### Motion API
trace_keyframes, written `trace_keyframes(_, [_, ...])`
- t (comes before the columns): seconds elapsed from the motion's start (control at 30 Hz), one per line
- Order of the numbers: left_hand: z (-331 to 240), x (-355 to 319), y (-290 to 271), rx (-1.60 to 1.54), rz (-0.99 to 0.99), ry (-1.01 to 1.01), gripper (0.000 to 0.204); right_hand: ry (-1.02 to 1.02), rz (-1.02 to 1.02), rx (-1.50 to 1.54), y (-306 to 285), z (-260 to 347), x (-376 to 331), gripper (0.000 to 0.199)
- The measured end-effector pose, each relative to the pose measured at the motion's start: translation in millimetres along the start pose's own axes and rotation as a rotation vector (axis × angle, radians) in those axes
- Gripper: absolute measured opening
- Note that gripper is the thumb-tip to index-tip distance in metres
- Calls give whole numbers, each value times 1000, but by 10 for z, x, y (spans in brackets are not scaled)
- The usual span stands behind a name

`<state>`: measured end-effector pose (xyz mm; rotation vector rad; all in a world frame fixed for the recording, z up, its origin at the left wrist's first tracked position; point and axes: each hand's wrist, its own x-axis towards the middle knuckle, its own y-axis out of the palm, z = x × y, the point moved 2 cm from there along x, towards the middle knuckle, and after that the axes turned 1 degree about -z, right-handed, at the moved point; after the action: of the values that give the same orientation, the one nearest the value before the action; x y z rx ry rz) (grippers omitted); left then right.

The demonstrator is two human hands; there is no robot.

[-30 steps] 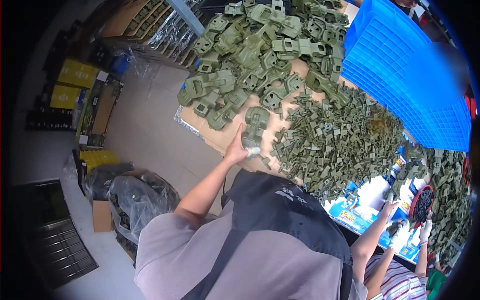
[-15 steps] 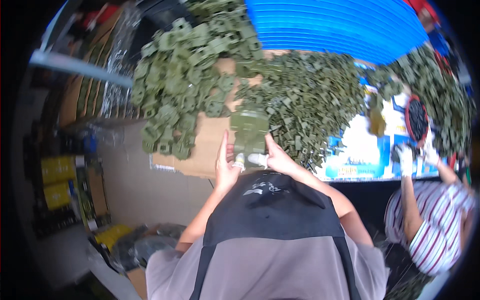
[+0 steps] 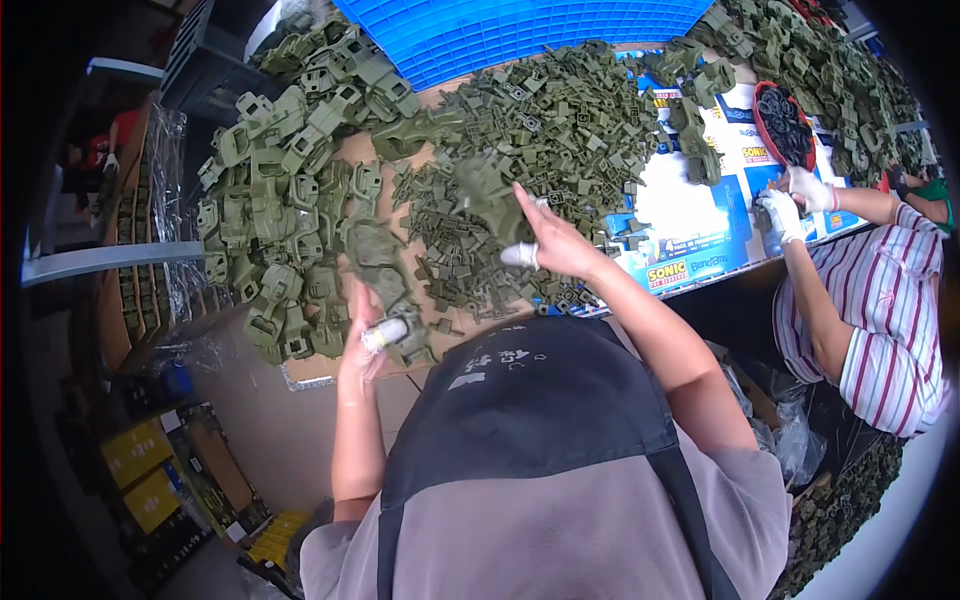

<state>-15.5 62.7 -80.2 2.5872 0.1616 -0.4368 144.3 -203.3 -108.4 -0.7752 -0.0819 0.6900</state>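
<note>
My left hand (image 3: 365, 338) is closed on an olive-green moulded plastic part (image 3: 375, 245), smeared by motion, at the front edge of the cardboard. A white cover wraps its thumb. Farther right, my right hand (image 3: 562, 245) grips another blurred green plastic part (image 3: 487, 190) between its fingers and white-capped thumb, over a heap of small green pieces (image 3: 560, 120). Left of my left hand lies a pile of larger green plastic parts (image 3: 290, 200). The exact shape of both held parts is unclear.
A blue ribbed plastic crate (image 3: 520, 35) stands at the back. To the right, a co-worker's white-gloved hands (image 3: 790, 205) work near a red-rimmed bowl (image 3: 785, 125) of black pieces, on printed blue-and-white card (image 3: 700, 235). A metal bar (image 3: 110, 262) juts in at the left.
My hands were together on one green part before the apron. They have moved apart, left hand leftward, right hand up and rightward, each with a green part. The view has shifted.
</note>
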Motion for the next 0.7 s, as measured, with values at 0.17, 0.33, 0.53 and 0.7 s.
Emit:
trace_keyframes(0.17, [113, 147, 407, -375, 142, -80, 66, -204, -410, -462, -400, -380, 103, 24])
trace_keyframes(0.33, [296, 471, 495, -233, -9, -139, 64, -370, -419, -463, -332, -595, 238, 21])
trace_keyframes(0.53, [-121, 434, 914, 270, -111, -127, 73, -373, -353, 166, -512, 388, -164, 26])
trace_keyframes(0.7, [-91, 556, 937, 250, 227, -164, 70, -381, -234, -88, -446, 555, -267, 26])
